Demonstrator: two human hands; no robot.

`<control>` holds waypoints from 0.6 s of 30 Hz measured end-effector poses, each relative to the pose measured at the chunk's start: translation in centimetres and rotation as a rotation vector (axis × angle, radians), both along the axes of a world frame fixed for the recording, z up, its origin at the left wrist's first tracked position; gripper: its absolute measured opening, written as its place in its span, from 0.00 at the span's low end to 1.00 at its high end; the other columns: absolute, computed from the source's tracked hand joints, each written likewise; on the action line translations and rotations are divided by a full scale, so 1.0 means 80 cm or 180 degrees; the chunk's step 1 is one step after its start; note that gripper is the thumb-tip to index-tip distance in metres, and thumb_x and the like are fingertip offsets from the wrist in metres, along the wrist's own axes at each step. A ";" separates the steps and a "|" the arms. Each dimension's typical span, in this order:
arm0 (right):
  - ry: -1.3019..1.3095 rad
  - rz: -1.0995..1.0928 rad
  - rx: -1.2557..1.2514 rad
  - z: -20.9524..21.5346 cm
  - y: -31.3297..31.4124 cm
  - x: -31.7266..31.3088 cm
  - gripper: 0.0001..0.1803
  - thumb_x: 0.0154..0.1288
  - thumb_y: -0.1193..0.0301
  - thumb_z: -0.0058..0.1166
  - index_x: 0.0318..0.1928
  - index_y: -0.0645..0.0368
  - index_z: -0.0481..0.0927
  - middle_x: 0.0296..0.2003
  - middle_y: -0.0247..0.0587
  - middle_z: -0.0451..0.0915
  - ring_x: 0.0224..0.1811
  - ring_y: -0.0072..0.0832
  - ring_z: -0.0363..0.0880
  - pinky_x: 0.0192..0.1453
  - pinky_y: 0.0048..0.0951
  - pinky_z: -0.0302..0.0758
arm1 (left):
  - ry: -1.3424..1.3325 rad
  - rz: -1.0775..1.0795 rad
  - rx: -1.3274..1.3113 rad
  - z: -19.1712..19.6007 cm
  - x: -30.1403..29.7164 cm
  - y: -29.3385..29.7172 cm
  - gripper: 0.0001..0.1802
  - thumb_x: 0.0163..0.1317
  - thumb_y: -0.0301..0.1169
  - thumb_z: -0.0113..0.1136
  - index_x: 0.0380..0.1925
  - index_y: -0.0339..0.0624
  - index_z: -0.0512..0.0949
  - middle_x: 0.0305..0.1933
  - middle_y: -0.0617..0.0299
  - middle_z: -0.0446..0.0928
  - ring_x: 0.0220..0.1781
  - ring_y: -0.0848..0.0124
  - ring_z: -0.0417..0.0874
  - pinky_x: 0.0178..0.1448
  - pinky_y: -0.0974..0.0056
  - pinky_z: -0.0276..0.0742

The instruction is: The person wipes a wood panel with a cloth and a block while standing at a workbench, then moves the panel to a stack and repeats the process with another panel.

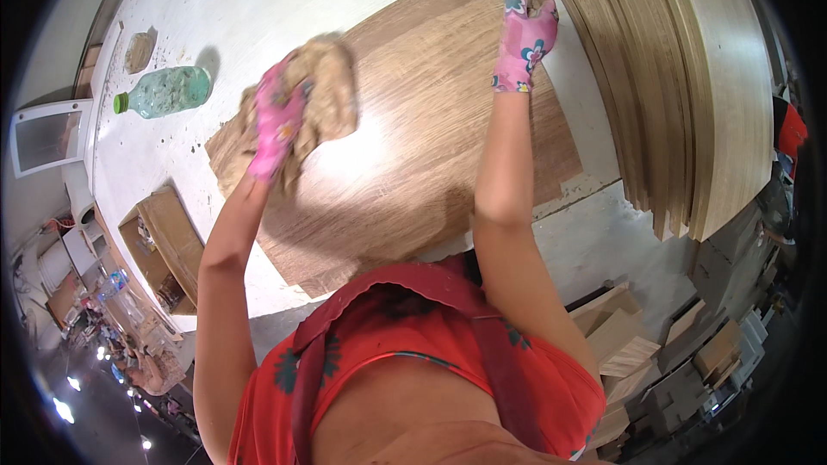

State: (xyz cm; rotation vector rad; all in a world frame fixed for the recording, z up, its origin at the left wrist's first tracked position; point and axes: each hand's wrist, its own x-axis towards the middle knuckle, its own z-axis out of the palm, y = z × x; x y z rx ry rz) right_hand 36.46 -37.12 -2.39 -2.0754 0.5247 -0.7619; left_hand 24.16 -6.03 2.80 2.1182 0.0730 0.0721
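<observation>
A flat wood-grain board (431,112) lies at a slant on the white worktable. My left hand (277,120), in a pink patterned glove, presses a bunched tan cloth (327,90) on the board's left part. Its fingers are closed on the cloth, whose edges are slightly blurred. At the board's far right edge rests my right hand (527,39), in a pink flowered glove. Its greyish fingers point away from me, stretched out, with the thumb apart. I see no clear object in that hand. A bright reflection shows on the board beside the cloth.
A green-capped bottle (168,92) lies on the white tabletop (233,0) at left, near a roll of tape (139,52). An open cardboard box (168,241) stands by the left edge. Tall stacked wood-grain panels (680,77) line the right side. More boards (620,336) are below right.
</observation>
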 end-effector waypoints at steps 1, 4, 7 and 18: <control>-0.0121 0.0030 0.0137 -0.002 0.003 0.001 0.16 0.60 0.68 0.57 0.46 0.64 0.78 0.36 0.47 0.83 0.36 0.34 0.82 0.41 0.30 0.76 | 0.0355 0.0185 -0.0424 -0.008 0.023 -0.026 0.23 0.61 0.19 0.54 0.58 0.37 0.69 0.56 0.49 0.73 0.57 0.60 0.77 0.58 0.62 0.79; -0.0360 0.0104 0.0341 -0.003 0.006 0.004 0.15 0.60 0.68 0.57 0.46 0.63 0.78 0.36 0.47 0.82 0.35 0.35 0.81 0.42 0.32 0.77 | -0.0053 -0.0428 0.0124 -0.008 0.106 -0.119 0.23 0.59 0.19 0.56 0.57 0.38 0.71 0.51 0.48 0.77 0.48 0.63 0.82 0.47 0.65 0.83; -0.0329 0.0079 -0.0351 0.000 -0.004 0.003 0.15 0.61 0.70 0.56 0.46 0.63 0.78 0.35 0.47 0.82 0.36 0.35 0.81 0.42 0.33 0.77 | 0.0014 -0.0754 -0.0212 -0.017 0.173 -0.194 0.24 0.57 0.24 0.57 0.57 0.38 0.72 0.48 0.48 0.78 0.42 0.63 0.82 0.45 0.63 0.81; -0.0388 0.0408 0.0842 0.003 -0.019 0.005 0.15 0.64 0.77 0.48 0.51 0.67 0.75 0.43 0.48 0.79 0.41 0.30 0.78 0.44 0.27 0.77 | -0.0593 -0.1267 0.0204 -0.033 0.158 -0.155 0.30 0.50 0.17 0.54 0.58 0.42 0.72 0.54 0.50 0.77 0.49 0.59 0.82 0.50 0.62 0.83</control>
